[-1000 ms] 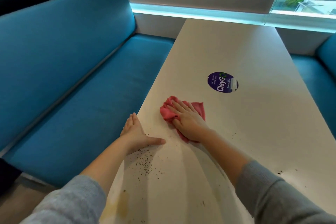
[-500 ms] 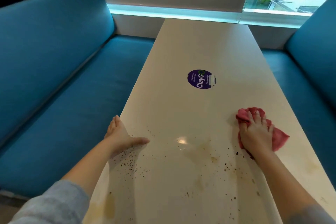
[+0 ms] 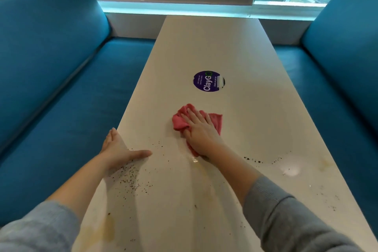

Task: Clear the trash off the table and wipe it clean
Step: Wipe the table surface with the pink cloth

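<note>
The right hand (image 3: 201, 135) lay flat, fingers straight and together, pressing a crumpled pink cloth (image 3: 180, 120) onto the long off-white table (image 3: 204, 47). It sat about midway between the table's left and right edges and just on the near side of a round purple sticker (image 3: 208, 81) printed "ClayGo". The cloth bunched out beyond the fingertips and to either side of the palm.

The left hand (image 3: 120, 148) was open too and held nothing. It stood at the table's left edge with its fingers straight along the edge and its thumb spread over the top, like a small wall. Fine dark crumbs (image 3: 131, 178) lay scattered just on the near side of that hand. A thinner line of specks (image 3: 257, 160) trailed towards the right edge, and yellowish stains (image 3: 106, 229) showed near the near-left corner. Teal upholstered benches (image 3: 51, 67) ran along both long sides.

The step in hand looked like sweeping the crumbs across to the waiting left hand. To do it well, the cloth would want even, flat pressure and one long stroke from the right edge leftward, so that its leading fold gathered the specks rather than riding over them. The left palm would do best cupped just under the table's lip, or crumbs could spill onto the bench. The stains would probably need a firmer rub afterwards.
</note>
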Motion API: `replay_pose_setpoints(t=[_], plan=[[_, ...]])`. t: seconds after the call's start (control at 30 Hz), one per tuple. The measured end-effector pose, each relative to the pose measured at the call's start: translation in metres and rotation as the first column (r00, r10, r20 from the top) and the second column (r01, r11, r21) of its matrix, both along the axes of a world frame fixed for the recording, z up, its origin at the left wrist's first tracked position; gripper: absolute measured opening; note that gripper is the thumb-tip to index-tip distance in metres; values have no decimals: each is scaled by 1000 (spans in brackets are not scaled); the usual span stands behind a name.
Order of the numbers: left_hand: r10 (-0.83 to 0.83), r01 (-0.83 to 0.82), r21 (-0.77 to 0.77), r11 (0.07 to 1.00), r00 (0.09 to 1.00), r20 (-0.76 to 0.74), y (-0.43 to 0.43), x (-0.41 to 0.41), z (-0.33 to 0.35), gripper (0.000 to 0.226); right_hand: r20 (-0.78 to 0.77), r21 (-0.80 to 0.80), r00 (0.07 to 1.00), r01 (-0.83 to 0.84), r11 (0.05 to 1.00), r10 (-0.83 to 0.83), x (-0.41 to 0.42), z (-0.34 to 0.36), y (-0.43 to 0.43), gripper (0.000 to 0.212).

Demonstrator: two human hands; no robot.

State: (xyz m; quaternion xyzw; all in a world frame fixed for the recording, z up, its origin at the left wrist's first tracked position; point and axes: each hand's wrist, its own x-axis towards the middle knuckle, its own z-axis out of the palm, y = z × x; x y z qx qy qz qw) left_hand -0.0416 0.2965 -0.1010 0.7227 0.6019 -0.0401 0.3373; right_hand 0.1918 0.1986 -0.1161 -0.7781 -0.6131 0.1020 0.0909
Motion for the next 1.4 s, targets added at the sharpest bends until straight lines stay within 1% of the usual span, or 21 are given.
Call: replay_pose_setpoints(t=[0.1,0.2,0.27,0.33,0.4,0.43,0.5,0.6,0.7,0.8,0.87,0.93,0.97,1.0,1.03,1.1,1.13,1.17,1.23,1.3,1.4], plan=[[-16,16,2,1000,1000,-18,-1,0,0,161,16,0,969,247,969,-247,79,1,-51,57],[-24,24,23,999,1000,-17,-4,0,0,160,44,-21,883,469,883,-468,139,-2,-131,55],[-28,28,38,999,999,-17,-5,1,0,159,49,4,820,571,821,-571,153,-3,-176,62],[-31,31,39,999,999,-12,-7,3,1,158,56,19,761,647,762,-647,150,-6,-198,69],[-23,23,30,999,1000,6,-6,2,0,159,52,4,701,712,702,-711,137,-7,-192,70],[-23,23,26,999,1000,17,-6,2,-1,160,55,-7,686,727,686,-726,129,-7,-181,67],[-22,21,26,999,999,31,-4,0,-4,161,53,-4,722,691,723,-690,103,-7,-142,58],[-20,20,5,1000,998,63,0,-2,-6,151,43,19,839,543,840,-543,44,-9,-66,57],[65,-52,-64,997,974,219,2,-3,-10,113,29,14,942,335,942,-335,-30,-7,4,58],[122,-110,-58,992,953,277,10,-5,-14,84,13,18,994,104,994,-105,-99,-4,46,59],[190,-148,-148,978,926,326,18,-12,-14,78,28,24,999,-16,1000,15,-128,-3,46,58],[280,-189,-261,947,884,373,33,-18,-29,83,34,32,992,-124,992,123,-142,-4,23,56],[257,-169,-255,952,894,368,31,-21,-30,78,31,34,984,-177,984,176,-143,-5,7,55],[203,-134,-209,969,912,356,20,-21,-18,70,20,29,975,-221,975,220,-140,-6,-10,54],[111,-55,-160,986,923,368,10,-22,-11,72,3,23,970,-245,969,245,-134,-5,-27,52],[-164,204,-88,975,927,337,-7,-30,-7,92,-17,11,975,-220,975,220,-114,-3,-52,53],[-219,259,-90,962,922,318,-11,-35,-6,96,-15,-1,985,-171,985,171,-99,-2,-60,55],[-198,252,-121,960,918,343,-8,-42,-6,95,-2,-4,994,-107,994,107,-83,-1,-65,57],[-134,206,-142,968,908,398,4,-46,0,79,27,15,999,27,1000,-27,-52,-1,-61,57],[-134,206,-157,966,917,375,9,-42,5,66,18,32,992,121,992,-122,-31,-2,-42,54],[-100,177,-149,973,902,419,12,-42,0,62,11,54,992,127,990,-127,-33,-3,11,54]])
